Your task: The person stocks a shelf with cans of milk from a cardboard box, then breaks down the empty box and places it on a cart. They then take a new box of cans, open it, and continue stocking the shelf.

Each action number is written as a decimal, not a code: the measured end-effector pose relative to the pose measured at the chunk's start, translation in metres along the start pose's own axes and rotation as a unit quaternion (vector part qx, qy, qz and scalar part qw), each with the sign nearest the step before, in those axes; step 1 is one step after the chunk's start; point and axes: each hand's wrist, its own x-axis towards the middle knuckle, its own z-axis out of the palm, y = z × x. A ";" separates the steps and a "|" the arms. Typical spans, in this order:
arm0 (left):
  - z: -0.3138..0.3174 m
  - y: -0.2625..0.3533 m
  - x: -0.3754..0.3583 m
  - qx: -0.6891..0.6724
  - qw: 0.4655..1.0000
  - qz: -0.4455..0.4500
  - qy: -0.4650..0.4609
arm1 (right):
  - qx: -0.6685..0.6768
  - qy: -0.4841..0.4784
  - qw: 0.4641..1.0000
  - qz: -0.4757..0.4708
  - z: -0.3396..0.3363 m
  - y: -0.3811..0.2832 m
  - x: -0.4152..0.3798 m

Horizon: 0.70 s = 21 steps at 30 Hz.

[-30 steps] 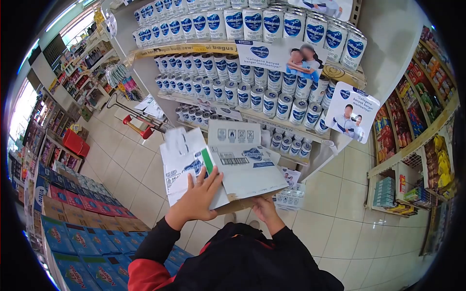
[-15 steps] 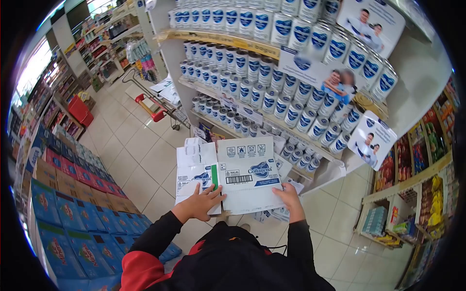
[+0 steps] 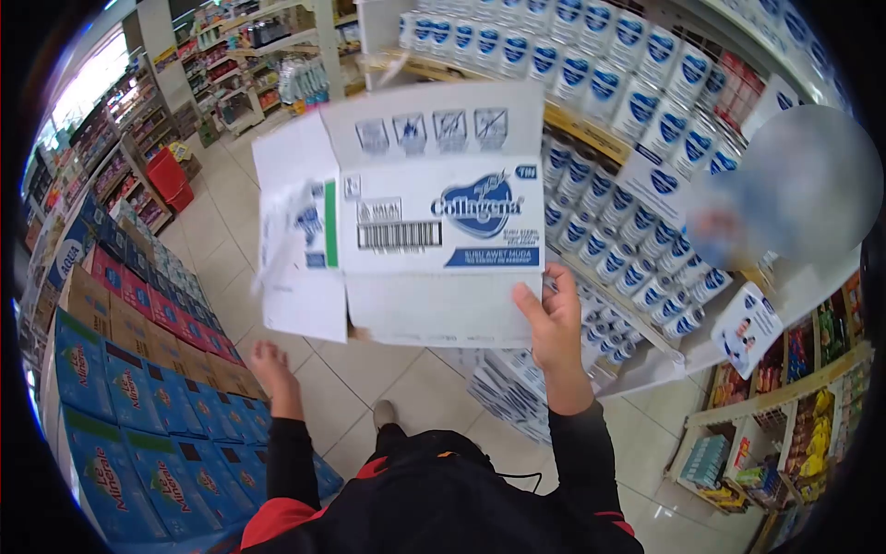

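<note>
A flattened white carton [image 3: 397, 305] printed "Collagena" is raised in front of me in the head view, its blue logo and barcode facing me. On its lower right edge my right hand [image 3: 556, 323] is closed, thumb on the near face and fingers behind. My left hand [image 3: 275, 374] is apart from the carton, below its left panel. Its fingers look loosely spread, with nothing in them. The carton's left panel is blurred by motion. Under the carton's right side, several more white flattened cartons [image 3: 512, 392] lie low near the shelf.
White cans [image 3: 637, 102] with blue labels fill the shelf unit ahead and to the right. Stacked blue "Le Minerale" cases [image 3: 111, 462] line my left side. A red bin [image 3: 169, 178] stands farther off, and another shelf [image 3: 794, 406] is at the right.
The carton has been lifted up and slightly left, gripped in my right hand. My left hand has let go of it and moved left. The trolley is now hidden from view.
</note>
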 end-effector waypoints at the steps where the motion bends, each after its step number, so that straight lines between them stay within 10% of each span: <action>1: -0.009 -0.014 0.011 0.023 0.996 -0.007 -0.081 | 0.009 -0.004 1.000 -0.023 0.023 -0.001 0.010; 7: 0.065 0.094 -0.015 0.158 0.773 -0.123 -0.602 | 0.088 -0.023 0.990 -0.109 0.159 0.056 0.063; 11: 0.080 0.110 0.021 0.254 0.746 -0.279 -0.549 | 0.120 -0.025 0.987 -0.105 0.222 0.110 0.082; 13: 0.079 0.102 0.062 0.055 0.819 -0.340 -0.458 | 0.099 0.009 0.987 -0.127 0.248 0.139 0.087; 21: 0.076 0.128 0.113 -0.312 0.789 -0.227 -0.478 | 0.139 -0.008 0.989 0.052 0.291 0.231 0.101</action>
